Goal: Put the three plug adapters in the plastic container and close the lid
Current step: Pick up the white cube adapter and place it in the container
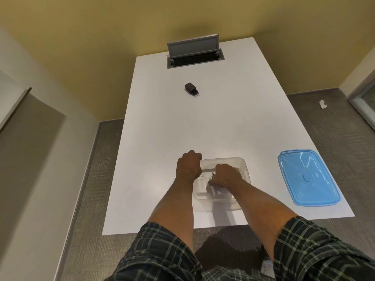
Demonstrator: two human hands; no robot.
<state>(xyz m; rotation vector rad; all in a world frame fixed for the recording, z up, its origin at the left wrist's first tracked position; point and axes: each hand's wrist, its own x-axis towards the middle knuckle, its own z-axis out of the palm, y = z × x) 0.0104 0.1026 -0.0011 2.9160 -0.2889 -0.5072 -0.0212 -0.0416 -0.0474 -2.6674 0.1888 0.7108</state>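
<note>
Left hand (pixel 188 166): fist curled on the far-left rim of the clear plastic container (pixel 244 169), near table (pixel 203 128) edge. First white plug adapter (pixel 201 185) lies inside, left. Right hand (pixel 226 175) inside, fingers pinched on second white plug adapter (pixel 213 188). Black plug adapter (pixel 191 89) far up the table, well apart. Blue lid (pixel 307 178) lies right of container, off.

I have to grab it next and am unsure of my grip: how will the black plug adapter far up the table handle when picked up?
The black plug adapter looks small and blocky, so probably rigid and light. It lies on its side, pins pointing toward you, so it seems unlikely to roll. On the smooth white table it may slide if nudged.
</note>
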